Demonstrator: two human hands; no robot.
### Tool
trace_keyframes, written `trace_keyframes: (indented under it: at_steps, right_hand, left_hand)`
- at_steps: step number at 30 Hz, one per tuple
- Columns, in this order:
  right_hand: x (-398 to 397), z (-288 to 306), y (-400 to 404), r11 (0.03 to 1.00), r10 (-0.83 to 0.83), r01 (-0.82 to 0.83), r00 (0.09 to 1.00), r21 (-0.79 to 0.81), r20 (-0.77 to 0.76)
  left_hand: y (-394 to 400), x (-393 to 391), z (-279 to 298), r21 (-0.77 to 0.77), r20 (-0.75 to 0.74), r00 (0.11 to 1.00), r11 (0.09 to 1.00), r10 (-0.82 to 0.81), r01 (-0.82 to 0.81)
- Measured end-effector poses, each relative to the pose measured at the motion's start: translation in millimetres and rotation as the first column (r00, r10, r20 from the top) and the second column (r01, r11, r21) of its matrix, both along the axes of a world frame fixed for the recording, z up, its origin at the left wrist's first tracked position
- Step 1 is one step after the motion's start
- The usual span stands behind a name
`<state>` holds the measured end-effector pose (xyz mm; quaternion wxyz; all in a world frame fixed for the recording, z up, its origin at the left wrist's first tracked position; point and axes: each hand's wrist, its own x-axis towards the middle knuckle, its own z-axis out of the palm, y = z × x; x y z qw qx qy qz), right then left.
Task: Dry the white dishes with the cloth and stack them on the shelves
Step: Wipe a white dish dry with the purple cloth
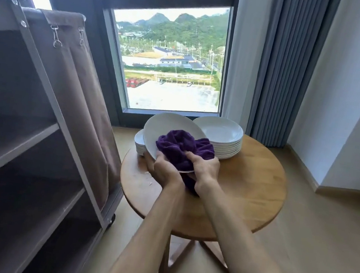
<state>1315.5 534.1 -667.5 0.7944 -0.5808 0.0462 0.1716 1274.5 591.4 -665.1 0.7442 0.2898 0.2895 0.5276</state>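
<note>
**Desk:** What are the fingers doing?

**Photographer:** Fingers of the left hand curl round the near rim of a white plate, thumb on the upper face, holding it tilted above the worktop. Fingers of the right hand are bunched tight on a purple cloth, which is pressed against the plate's face and hangs below its near edge.

**Desk:** And where is the plate in relation to the rest?

**Photographer:** It is raised over the far left part of the round wooden worktop. Behind it, at the far left edge, sits a short stack of small white dishes, partly hidden by the plate. At the far edge, just right of the cloth, stands a taller stack of white plates.

**Desk:** Surroundings?

**Photographer:** A fabric-sided shelf cart on wheels stands to the left of the worktop, its shelves open toward the person. A tall window rises beyond the far edge, showing hills and buildings, and grey curtains hang to its right.
</note>
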Motion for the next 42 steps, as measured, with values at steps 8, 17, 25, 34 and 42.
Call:
trace_keyframes:
  at_steps: [8,17,25,34,42]
  right_hand:
    - [25.4,-25.0,-7.8,0.986,-0.048,0.047,0.999,0.158,-0.001]
    - [15.1,-18.3,7.7,0.983,0.011,-0.009,1.000,0.184,-0.011]
    - [38.1,25.8,-16.8,0.844,0.293,0.030,0.811,-0.535,0.507]
    - [-2.8,37.4,7.7,0.924,0.273,0.001,0.699,-0.383,0.661]
    - [-24.9,40.2,-7.5,0.928,0.359,-0.122,0.537,-0.351,0.763]
  left_hand:
    - [38.7,-39.3,7.6,0.264,-0.353,0.894,0.888,-0.275,0.378]
    - [-4.5,-51.5,-13.0,0.164,-0.098,0.915,0.901,-0.391,0.403]
    - [32.6,-67.5,4.7,0.521,-0.479,0.814,0.639,-0.330,0.566]
    - [35.3,-48.1,24.5,0.499,-0.530,0.757,0.581,-0.381,0.642]
    - [34.1,-35.6,32.9,0.353,-0.289,0.850,0.777,-0.440,0.522]
